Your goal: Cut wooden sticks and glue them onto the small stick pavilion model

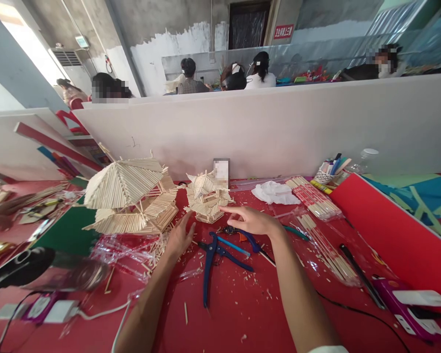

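Head view: the small stick house (209,198) stands upright on the red table (257,314), just beyond the two hands and to the right of the large stick house (128,191). The step in hand looks to be handling or adjusting the small house. To do it well, I judge light contact low on the base safest, with both sides supported evenly; the thin roof sticks would likely snap or shift under pressure. The cutter (212,247) and pliers (252,240) lie close in front, so wrists should clear their handles. Pose: both forearms reach forward from the near edge. Left hand (180,238) sits low at the front left, fingers loosely spread, nothing seen in it. Right hand (252,220) comes in from the right, index finger extended to the model's edge, thumb apart, no object visible; actual contact cannot be told.
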`<state>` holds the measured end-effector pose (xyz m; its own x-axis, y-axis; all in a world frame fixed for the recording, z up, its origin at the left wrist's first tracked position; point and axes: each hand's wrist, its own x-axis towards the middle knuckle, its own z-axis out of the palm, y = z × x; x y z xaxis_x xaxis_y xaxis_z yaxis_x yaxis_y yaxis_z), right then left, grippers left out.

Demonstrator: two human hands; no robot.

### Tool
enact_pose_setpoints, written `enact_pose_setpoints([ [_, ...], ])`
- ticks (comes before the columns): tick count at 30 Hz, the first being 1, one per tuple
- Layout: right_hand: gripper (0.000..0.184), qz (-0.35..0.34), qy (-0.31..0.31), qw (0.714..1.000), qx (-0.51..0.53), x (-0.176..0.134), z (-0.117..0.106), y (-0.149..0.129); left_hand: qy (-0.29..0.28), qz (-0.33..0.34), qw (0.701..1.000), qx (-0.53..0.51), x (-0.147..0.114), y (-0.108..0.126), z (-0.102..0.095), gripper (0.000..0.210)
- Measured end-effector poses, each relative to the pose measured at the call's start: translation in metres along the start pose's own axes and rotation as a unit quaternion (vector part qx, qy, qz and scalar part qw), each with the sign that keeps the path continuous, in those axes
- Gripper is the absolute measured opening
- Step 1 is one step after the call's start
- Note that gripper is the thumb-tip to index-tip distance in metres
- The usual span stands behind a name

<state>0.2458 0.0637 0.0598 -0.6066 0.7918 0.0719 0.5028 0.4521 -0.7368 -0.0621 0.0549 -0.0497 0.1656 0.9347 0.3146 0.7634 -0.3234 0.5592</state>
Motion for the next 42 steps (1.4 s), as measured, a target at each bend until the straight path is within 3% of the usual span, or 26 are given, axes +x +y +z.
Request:
enact_pose_setpoints([
  [9, 0.055, 0.005, -0.009, 1.0, 0.003, 0.0, -0.002, -0.003, 0.003, 0.054, 0.999, 0.004, 0.003, -0.001, -0.006, 0.043],
  [17, 0.05, 0.044, -0.012, 0.999, -0.007, -0.004, -0.01, -0.007, 0.009, 0.048, 0.999, 0.009, 0.001, 0.006, -0.012, 0.039],
  [26, 0.06, 0.076, -0.023, 0.997, 0.013, 0.001, -0.003, -0.002, -0.007, 0.091, 0.995, 0.034, 0.001, 0.008, -0.011, 0.042],
  [35, 0.051, 0.076, -0.027, 0.997, -0.01, -0.008, -0.012, -0.003, -0.001, 0.093, 0.995, 0.035, 0.0, 0.009, -0.012, 0.043],
  [42, 0.056, 0.096, -0.016, 0.995, -0.024, -0.008, -0.014, -0.015, 0.019, 0.062, 0.997, 0.044, 0.001, 0.011, -0.013, 0.034],
])
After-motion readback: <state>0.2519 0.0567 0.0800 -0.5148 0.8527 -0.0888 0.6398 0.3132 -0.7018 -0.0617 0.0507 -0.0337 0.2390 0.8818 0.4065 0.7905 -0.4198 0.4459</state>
